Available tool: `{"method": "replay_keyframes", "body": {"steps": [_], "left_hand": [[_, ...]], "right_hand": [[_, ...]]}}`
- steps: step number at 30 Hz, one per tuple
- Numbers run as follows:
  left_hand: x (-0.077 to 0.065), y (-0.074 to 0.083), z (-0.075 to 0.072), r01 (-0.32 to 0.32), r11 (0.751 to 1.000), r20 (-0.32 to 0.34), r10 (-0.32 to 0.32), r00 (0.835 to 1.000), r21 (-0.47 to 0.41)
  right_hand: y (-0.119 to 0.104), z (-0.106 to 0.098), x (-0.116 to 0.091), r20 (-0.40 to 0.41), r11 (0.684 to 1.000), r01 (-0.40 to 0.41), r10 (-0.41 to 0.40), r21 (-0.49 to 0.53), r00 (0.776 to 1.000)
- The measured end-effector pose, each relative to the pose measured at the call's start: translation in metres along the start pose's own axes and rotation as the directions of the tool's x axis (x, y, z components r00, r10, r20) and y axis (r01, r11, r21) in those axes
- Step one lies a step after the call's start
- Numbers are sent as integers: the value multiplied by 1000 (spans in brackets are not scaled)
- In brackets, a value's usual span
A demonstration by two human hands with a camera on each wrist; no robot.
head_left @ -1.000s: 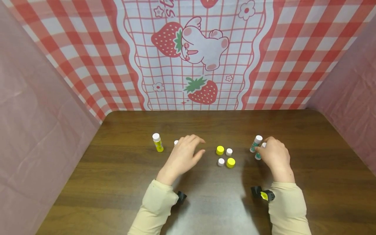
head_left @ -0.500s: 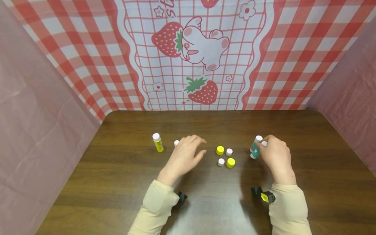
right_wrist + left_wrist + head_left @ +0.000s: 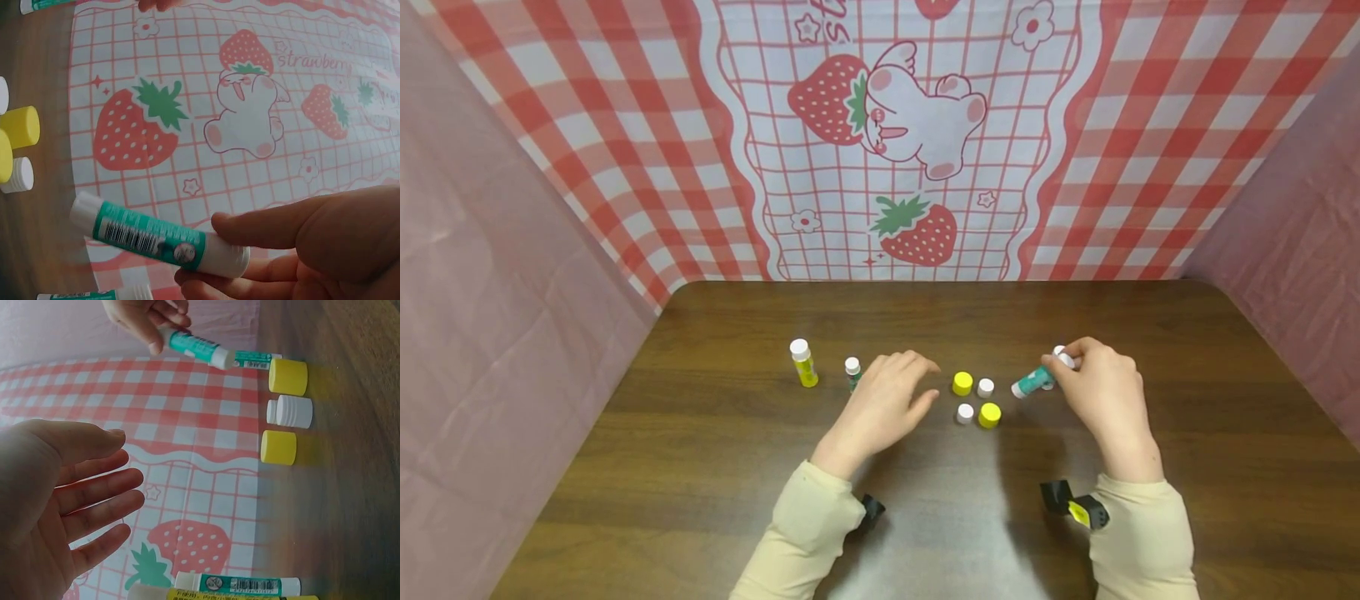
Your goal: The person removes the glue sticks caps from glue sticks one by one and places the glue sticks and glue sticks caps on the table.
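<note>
My right hand (image 3: pixel 1105 392) pinches a green glue stick (image 3: pixel 150 237) by one white end, between thumb and fingers. The stick slants, its other white end pointing down and left toward the caps in the head view. Behind it stands a second green glue stick (image 3: pixel 81 295), mostly covered by the hand in the head view. My left hand (image 3: pixel 883 400) holds nothing; its fingers are loosely extended and spread, as the left wrist view shows. Just left of that hand is a green glue stick (image 3: pixel 853 375), partly hidden by it.
Between the hands, two yellow caps (image 3: pixel 962 383) and two white caps (image 3: pixel 986 387) stand close together on the brown table (image 3: pixel 715 467). A yellow glue stick (image 3: pixel 803 364) stands upright farther left. A checked strawberry cloth (image 3: pixel 917 167) hangs behind the table.
My right hand has lifted the green glue stick from beside its neighbour and tilted it, lower end swinging left. My left hand has shifted slightly right, uncovering more of the left green glue stick.
</note>
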State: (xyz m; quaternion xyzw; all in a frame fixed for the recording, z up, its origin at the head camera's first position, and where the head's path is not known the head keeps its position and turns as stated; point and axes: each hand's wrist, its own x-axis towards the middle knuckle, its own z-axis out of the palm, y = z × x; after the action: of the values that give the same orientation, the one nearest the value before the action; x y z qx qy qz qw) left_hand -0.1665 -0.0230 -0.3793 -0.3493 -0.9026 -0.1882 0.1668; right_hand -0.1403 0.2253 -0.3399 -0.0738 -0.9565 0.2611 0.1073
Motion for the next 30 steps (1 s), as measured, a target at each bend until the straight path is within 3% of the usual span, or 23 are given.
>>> {"method": "replay_keyframes", "body": {"steps": [11,24,30], "left_hand": [[0,5,6,-23,1000,1,23,1000,7],[2,13,8,13,998,37,-11,999,-57],[2,15,10,21,997,23,-19,1000,-70]], "right_hand": [[-20,9,-5,-31,996,78,-77,51,997],[-36,12,-12,73,980,137,-149,144,986],[-38,15,-12,138,967,151,-181,205,974]]}}
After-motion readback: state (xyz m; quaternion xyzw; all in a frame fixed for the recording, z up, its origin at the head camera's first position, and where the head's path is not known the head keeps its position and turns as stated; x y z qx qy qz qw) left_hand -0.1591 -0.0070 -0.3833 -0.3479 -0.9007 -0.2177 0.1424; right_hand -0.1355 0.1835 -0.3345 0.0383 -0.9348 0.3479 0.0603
